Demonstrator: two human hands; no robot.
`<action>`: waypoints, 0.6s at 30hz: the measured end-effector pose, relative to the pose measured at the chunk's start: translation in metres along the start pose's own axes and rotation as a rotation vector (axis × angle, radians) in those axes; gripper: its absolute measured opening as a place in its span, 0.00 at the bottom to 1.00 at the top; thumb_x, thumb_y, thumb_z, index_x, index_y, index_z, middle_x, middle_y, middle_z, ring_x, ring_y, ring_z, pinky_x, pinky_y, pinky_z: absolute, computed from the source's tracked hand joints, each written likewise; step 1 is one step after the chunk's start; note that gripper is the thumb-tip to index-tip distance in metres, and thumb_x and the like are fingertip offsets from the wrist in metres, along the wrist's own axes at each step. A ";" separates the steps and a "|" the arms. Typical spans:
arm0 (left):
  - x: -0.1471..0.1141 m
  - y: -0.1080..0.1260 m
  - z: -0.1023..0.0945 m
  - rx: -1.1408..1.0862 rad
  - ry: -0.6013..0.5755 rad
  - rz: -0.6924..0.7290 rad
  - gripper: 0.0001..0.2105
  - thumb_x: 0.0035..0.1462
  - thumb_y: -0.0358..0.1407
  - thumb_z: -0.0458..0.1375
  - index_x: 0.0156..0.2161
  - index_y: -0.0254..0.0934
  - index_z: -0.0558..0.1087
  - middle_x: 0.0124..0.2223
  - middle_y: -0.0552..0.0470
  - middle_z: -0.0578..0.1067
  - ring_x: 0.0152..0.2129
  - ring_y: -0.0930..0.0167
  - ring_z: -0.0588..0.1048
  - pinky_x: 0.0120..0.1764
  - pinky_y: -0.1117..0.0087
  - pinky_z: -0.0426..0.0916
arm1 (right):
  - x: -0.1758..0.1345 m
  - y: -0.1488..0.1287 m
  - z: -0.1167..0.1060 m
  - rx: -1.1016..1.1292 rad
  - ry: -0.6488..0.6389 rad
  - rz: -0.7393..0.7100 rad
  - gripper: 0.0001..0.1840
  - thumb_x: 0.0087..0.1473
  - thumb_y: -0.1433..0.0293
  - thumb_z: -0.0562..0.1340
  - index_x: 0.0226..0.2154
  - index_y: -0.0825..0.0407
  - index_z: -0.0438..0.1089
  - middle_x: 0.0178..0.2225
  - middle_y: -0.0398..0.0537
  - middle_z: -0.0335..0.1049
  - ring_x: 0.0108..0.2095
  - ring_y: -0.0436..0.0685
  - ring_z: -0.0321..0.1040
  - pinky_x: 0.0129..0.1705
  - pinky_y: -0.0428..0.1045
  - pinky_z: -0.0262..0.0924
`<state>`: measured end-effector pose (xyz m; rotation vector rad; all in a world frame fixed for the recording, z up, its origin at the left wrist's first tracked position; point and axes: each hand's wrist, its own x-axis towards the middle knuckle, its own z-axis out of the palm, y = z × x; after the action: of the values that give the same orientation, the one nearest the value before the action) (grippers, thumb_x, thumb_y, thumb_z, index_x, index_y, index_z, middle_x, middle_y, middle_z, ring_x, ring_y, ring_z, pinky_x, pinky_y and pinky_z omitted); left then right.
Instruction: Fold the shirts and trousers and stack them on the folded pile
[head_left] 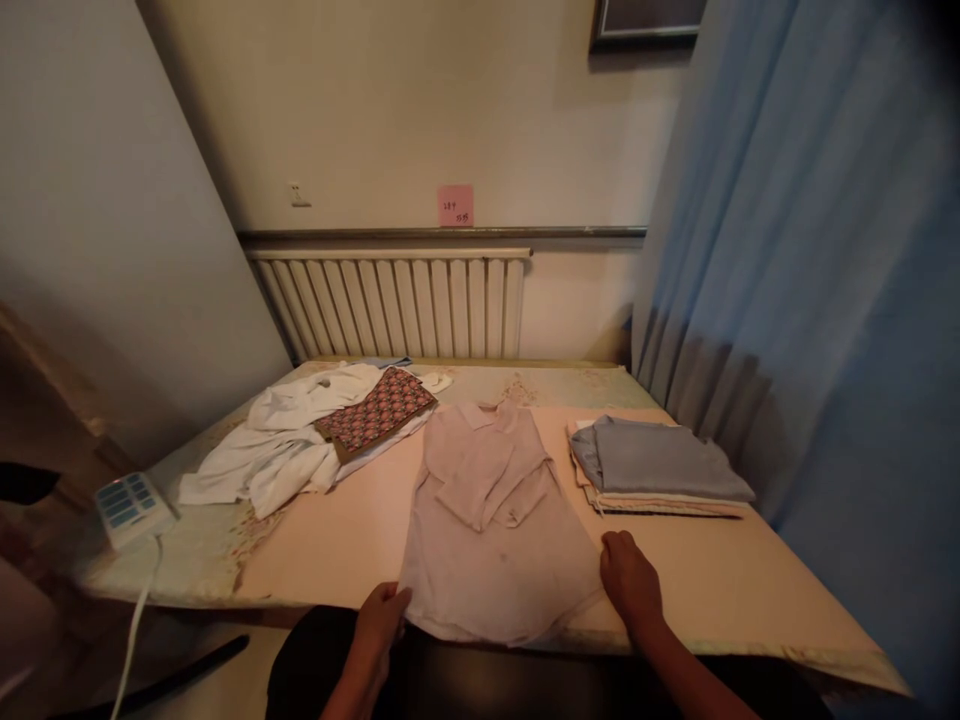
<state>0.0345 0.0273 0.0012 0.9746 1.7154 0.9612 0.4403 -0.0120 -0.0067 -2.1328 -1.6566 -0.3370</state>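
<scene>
Gripping a pale shirt (pixel 499 565) by both lower corners at the tabletop's (pixel 615 388) front edge

Pinching the lower left corner with the left hand (pixel 381 612), right beside the front edge. Grasping the lower right corner in the curled right hand (pixel 631 578), just in from the same edge, with fingertips mostly hidden from view. Lying spread between both hands and mostly beyond them, from the hem (pixel 495 630) at the front edge away toward the back edge, ending there in the collar (pixel 491 413). Folded inward across the chest at the sleeves (pixel 521 490). Resting on a peach cloth (pixel 345 540), with light wrinkles.

Set near the right edge, beyond the right hand and just beside the shirt: a stack of folded clothes (pixel 667 462), grey on top. Heaped loosely toward the back left corner: a pile of white clothes (pixel 285 420). Lying over that pile: a dark red patterned piece (pixel 382 410), close to the collar end; impossible to say whether touching the shirt. Placed at the front left corner, well apart from the left hand: a power strip (pixel 135 508), trailing a cord (pixel 141 610) down past the edge. Standing behind the back edge: a radiator (pixel 405 305). Hanging beyond the right edge: a blue curtain (pixel 787 250).
</scene>
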 end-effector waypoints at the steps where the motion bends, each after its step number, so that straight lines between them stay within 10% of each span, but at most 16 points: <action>1: 0.000 0.001 0.000 -0.021 -0.004 0.002 0.14 0.40 0.48 0.56 0.25 0.40 0.63 0.12 0.65 0.56 0.10 0.77 0.57 0.16 0.76 0.52 | 0.001 0.000 -0.001 0.029 0.004 0.017 0.10 0.61 0.73 0.50 0.33 0.52 0.65 0.33 0.45 0.63 0.31 0.52 0.62 0.31 0.48 0.45; 11: -0.009 0.011 -0.005 -0.097 -0.008 0.063 0.20 0.32 0.54 0.59 0.23 0.38 0.65 0.15 0.63 0.57 0.12 0.77 0.58 0.17 0.75 0.51 | 0.008 -0.005 -0.016 0.282 -0.314 0.240 0.11 0.57 0.66 0.52 0.35 0.51 0.67 0.34 0.46 0.71 0.34 0.53 0.66 0.34 0.46 0.50; 18: -0.018 0.022 -0.007 -0.057 0.005 0.101 0.20 0.36 0.55 0.59 0.24 0.39 0.65 0.16 0.63 0.57 0.14 0.75 0.58 0.18 0.74 0.52 | -0.006 -0.010 -0.015 0.280 -0.181 0.196 0.14 0.58 0.65 0.48 0.32 0.49 0.68 0.35 0.46 0.71 0.35 0.55 0.67 0.35 0.47 0.52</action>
<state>0.0366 0.0180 0.0289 1.0303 1.6466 1.0730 0.4297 -0.0219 0.0062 -2.1344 -1.4699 0.1438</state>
